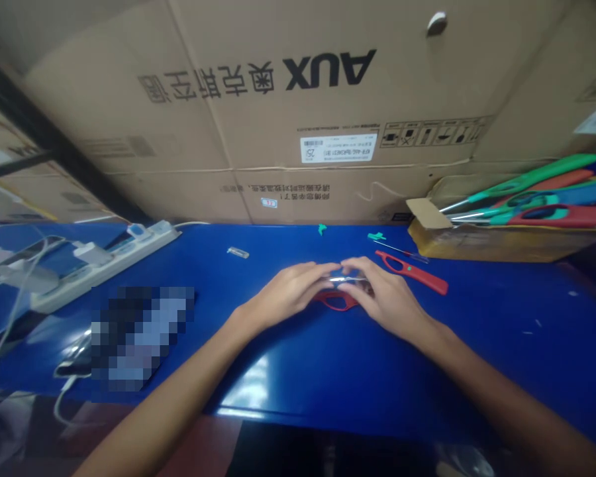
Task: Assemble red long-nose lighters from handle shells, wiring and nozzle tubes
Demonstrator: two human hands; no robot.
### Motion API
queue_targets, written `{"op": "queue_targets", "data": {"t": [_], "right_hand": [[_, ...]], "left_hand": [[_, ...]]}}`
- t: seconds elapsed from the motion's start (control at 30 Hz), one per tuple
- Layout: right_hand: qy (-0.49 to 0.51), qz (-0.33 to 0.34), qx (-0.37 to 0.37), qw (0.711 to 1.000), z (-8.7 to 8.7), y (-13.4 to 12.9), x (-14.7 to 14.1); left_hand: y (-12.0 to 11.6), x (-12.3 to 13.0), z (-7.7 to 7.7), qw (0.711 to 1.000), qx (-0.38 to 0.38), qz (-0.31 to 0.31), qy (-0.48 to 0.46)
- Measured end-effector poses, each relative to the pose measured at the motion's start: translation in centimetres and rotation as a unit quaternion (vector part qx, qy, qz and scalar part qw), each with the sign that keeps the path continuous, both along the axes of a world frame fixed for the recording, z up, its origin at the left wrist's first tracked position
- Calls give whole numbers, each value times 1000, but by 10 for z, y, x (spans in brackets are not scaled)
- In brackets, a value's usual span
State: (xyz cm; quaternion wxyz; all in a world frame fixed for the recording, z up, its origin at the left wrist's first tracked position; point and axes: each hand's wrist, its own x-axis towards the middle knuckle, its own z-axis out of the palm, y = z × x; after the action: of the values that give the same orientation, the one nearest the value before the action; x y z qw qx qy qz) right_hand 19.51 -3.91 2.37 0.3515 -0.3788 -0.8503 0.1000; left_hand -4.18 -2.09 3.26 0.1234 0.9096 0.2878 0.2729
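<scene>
My left hand (295, 290) and my right hand (390, 295) meet over the middle of the blue table. Between their fingertips they grip a small shiny piece (340, 279), partly hidden and too blurred to name exactly. Just under it shows a red lighter casing (338, 303) with a looped opening; whether the fingers touch it I cannot tell. Beyond my right hand lies another red lighter casing (420, 275), and near it a thin metal rod (397, 248). Small green parts (322, 229) rest at the table's back. A small clear part (238, 252) lies beyond my left hand.
An open cardboard box (491, 246) at the right holds several coloured lighter casings (546, 213) with metal rods. On the left are a white power strip (124, 257) with plugs and cables, and a blurred-out phone-like object (149, 338). A large carton (218, 132) walls off the back.
</scene>
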Motion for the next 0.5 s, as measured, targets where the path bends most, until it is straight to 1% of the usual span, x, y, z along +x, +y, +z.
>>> {"op": "queue_targets", "data": {"t": [0.07, 0.23, 0.37, 0.5], "right_hand": [[-27, -7, -33, 999, 1, 4, 6], [-57, -23, -103, 993, 7, 12, 21], [-22, -1, -158, 987, 11, 15, 24], [18, 12, -184, 983, 12, 15, 22]], "left_hand": [[-3, -10, 0, 1000, -20, 2, -1], [-5, -31, 7, 997, -71, 19, 26], [0, -37, 7, 995, -92, 32, 34], [-1, -36, 8, 990, -136, 35, 25]]}}
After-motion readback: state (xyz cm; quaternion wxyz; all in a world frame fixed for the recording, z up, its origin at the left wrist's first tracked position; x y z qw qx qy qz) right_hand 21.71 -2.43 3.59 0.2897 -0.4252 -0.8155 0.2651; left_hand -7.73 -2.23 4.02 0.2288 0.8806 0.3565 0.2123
